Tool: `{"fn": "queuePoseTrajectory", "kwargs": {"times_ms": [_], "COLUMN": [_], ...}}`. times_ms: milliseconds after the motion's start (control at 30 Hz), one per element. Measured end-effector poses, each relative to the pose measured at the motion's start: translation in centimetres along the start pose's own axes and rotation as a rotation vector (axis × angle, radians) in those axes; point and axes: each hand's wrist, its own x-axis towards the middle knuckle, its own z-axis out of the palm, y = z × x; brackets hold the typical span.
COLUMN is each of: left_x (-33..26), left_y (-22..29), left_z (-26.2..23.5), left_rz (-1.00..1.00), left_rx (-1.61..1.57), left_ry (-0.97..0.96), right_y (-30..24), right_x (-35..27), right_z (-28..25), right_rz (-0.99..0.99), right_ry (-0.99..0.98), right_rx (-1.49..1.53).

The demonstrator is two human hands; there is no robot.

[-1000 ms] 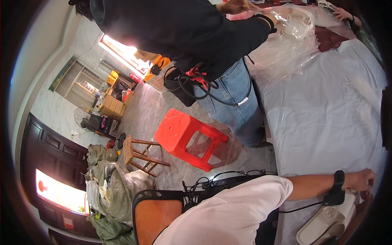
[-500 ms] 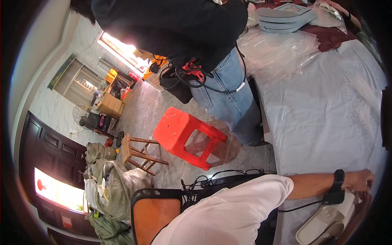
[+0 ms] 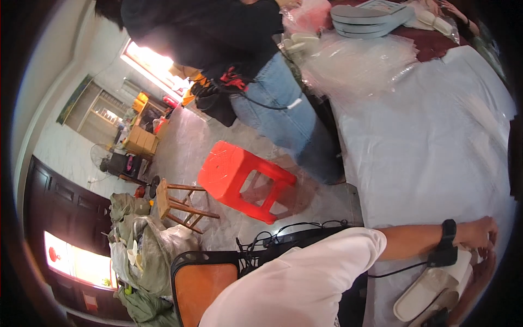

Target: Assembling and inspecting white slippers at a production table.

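Note:
My left hand reaches over the white-covered table at the right edge of the view, with a black band and box at its wrist. Its fingers are bent and closed close to my right hand; what they hold, if anything, I cannot make out. The right hand is dark and half lost at the rim, its fingers hard to see. Just below the left wrist lies a pair of cream slippers, partly covered by the box and my right arm.
Beyond the cloth lie clear plastic bags and grey-blue slippers. A person in black stands at the table's side. A red stool, a wooden stool and a sack stand on the left. An orange-backed chair is close by.
The person in black has leaned to the left, uncovering pale slippers and a pink bag at the table's far side. My hands stay close together at nearly the same place.

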Motion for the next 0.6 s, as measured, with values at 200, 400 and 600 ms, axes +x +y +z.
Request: {"fn": "queuePoseTrajectory", "kwargs": {"times_ms": [200,400,600], "left_x": [0.7,0.9,1.0], "left_y": [0.6,0.7,0.5], "left_z": [0.2,0.5,0.2], "left_rz": [-0.036,-0.006,-0.013], "left_rx": [-0.119,-0.062,-0.010], "left_ry": [0.115,0.117,0.074], "right_y": [-2.8,-3.6,-1.3], "right_x": [0.7,0.4,1.3], "right_z": [1.8,2.3,1.2], "right_rz": [0.064,0.028,-0.027], "right_ry": [0.063,0.137,0.134], "right_rx": [-0.103,0.027,-0.013]}}
